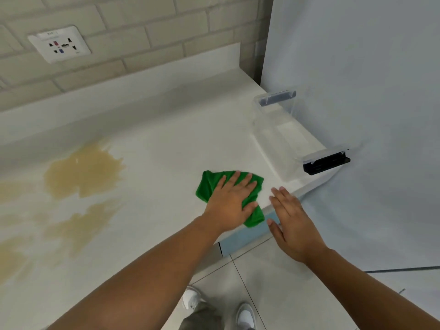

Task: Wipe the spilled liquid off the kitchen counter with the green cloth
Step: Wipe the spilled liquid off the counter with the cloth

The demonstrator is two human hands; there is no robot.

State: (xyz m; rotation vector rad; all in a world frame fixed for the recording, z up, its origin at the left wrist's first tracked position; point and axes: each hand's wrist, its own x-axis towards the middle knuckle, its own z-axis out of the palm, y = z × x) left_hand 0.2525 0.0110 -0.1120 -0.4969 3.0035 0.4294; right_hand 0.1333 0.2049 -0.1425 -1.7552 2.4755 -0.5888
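The green cloth (207,186) lies crumpled near the front right corner of the white kitchen counter (166,144). My left hand (229,202) presses flat on top of it, fingers spread, thumb curled at its edge. My right hand (291,221) hovers open just right of the cloth, over the counter's front edge, holding nothing. The spilled liquid (83,172) is a yellowish-brown puddle to the left, well apart from the cloth. More pale brown patches (81,225) spread below it toward the left edge.
A clear plastic container (276,132) with black clips stands at the counter's right end against a pale wall (357,67). A wall socket (59,44) sits on the tiled backsplash. Tiled floor and my shoes (245,315) show below the counter edge.
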